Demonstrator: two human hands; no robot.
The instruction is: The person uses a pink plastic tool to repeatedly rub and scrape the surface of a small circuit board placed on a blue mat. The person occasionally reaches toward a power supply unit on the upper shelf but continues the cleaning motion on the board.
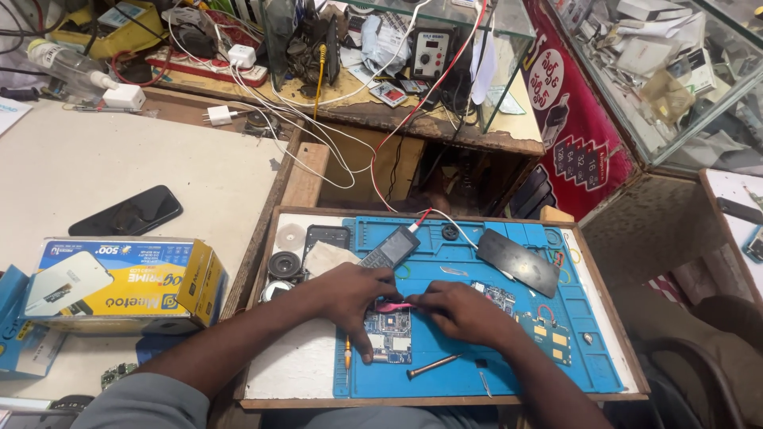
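My left hand (pixel 354 298) presses down on a small phone circuit board (pixel 389 338) lying on the blue work mat (pixel 477 373). My right hand (pixel 461 311) meets it from the right, and both pinch a thin pink tool (pixel 395 306) over the board. A keypad phone (pixel 389 248) with a red and white cable plugged in lies just beyond my left hand. A second circuit board (pixel 499 295) sits beside my right hand. What the pink tool's tip touches is hidden by my fingers.
A black back cover (pixel 518 262), a screwdriver (pixel 433 366), another board (pixel 548 338) and tweezers (pixel 455 272) lie on the mat. Round speaker parts (pixel 283 266) sit at the tray's left. A yellow-blue box (pixel 119 282) and black phone (pixel 125 211) rest on the left table.
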